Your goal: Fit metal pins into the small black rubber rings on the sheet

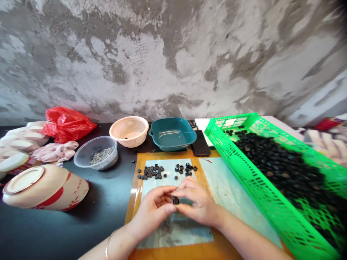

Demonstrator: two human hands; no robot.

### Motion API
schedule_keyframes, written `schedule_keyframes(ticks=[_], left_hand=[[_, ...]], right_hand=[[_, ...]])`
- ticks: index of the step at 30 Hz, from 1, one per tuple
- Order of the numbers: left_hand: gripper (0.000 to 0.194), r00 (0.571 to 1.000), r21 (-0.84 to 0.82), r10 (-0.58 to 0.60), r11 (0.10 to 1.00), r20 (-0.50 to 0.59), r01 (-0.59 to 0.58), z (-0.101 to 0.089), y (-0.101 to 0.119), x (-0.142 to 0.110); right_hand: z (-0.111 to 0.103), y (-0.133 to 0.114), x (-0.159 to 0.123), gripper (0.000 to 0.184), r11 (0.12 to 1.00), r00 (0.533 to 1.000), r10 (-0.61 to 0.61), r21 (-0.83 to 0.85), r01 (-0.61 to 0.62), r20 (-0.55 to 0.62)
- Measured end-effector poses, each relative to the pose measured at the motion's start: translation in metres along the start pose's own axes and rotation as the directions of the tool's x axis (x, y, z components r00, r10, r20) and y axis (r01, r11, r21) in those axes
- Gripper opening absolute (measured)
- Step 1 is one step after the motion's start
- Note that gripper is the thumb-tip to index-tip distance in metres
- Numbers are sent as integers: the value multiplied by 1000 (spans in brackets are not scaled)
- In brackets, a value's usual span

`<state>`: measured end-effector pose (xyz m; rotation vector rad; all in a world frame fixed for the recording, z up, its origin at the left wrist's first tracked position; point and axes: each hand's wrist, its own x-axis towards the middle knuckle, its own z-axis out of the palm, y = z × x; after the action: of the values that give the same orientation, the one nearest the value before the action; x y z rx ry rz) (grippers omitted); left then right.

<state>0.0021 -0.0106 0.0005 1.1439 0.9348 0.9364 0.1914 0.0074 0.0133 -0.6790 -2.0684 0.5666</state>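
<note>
Over the pale blue sheet, a small black part (176, 200) with an opening in its face is held between my two hands. My left hand (154, 207) pinches it from the left, thumb below and fingers curled behind. From the right, the thumb and fingers of my right hand (199, 202) close on the same part. Beyond my hands lie a pile of small black rings (151, 171) on the left and a looser group of black pieces (185, 169) on the right. What else my curled fingers may hold is hidden.
Behind the work mat (193, 236) stand a clear bowl of metal pins (78, 159), a pink bowl (128, 139), a teal basin (172, 142) and a black phone (200, 144). A green basket (241, 180) full of black pieces flanks the right. A large cup (54, 186) stands left.
</note>
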Motion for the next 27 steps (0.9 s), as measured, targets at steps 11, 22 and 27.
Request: schedule_keyframes(ticks=[11, 22, 27], left_hand=[[41, 991, 353, 132, 926, 35, -136, 1, 1, -4], [47, 990, 235, 139, 962, 13, -138, 1, -3, -3], [46, 995, -225, -85, 970, 57, 96, 3, 0, -1]], right_hand=[[3, 2, -4, 22, 999, 999, -2, 44, 0, 48], [2, 4, -5, 23, 998, 998, 9, 64, -13, 54], [-2, 2, -1, 13, 999, 998, -43, 1, 43, 56]])
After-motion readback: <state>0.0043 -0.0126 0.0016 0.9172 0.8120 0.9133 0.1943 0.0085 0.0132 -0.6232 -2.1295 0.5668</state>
